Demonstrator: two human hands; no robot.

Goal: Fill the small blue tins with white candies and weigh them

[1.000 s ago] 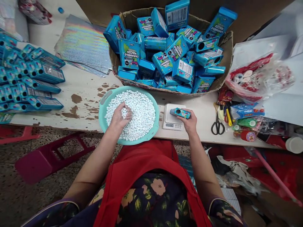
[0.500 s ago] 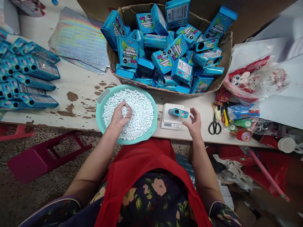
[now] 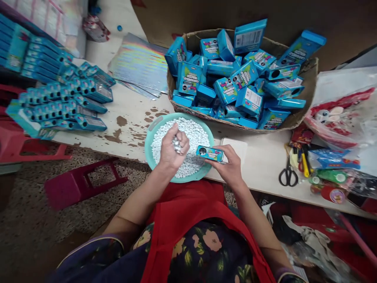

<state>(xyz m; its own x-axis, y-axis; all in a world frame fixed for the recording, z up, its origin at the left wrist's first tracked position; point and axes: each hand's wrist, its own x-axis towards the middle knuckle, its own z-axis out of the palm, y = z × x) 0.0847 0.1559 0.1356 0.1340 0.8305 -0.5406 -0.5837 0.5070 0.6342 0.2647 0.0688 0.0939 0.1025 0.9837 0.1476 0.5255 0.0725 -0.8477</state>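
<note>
My left hand (image 3: 173, 148) is curled around several small white candies (image 3: 177, 145), above a mint-green basin (image 3: 149, 151) full of the same candies. My right hand (image 3: 229, 163) grips a small blue candy box (image 3: 214, 153) from its right side. The box lies on its long side in the air at the basin's right rim, its dark round opening pointing left toward my left hand. Behind my right hand a white kitchen scale (image 3: 237, 146) sits on the table, its front part hidden by the hand and box.
A cardboard carton (image 3: 306, 106) heaped with blue boxes stands behind the basin. Rows of blue boxes (image 3: 61, 104) lie at left, near silvery sheets (image 3: 141, 65). Scissors (image 3: 288, 175) and wrapped items are at right. A magenta stool (image 3: 66, 188) stands below the table's front edge.
My right hand has taken the blue candy box off the scale and carried it left to the basin's rim. My left hand has lifted with candies in it. The view has shifted left.
</note>
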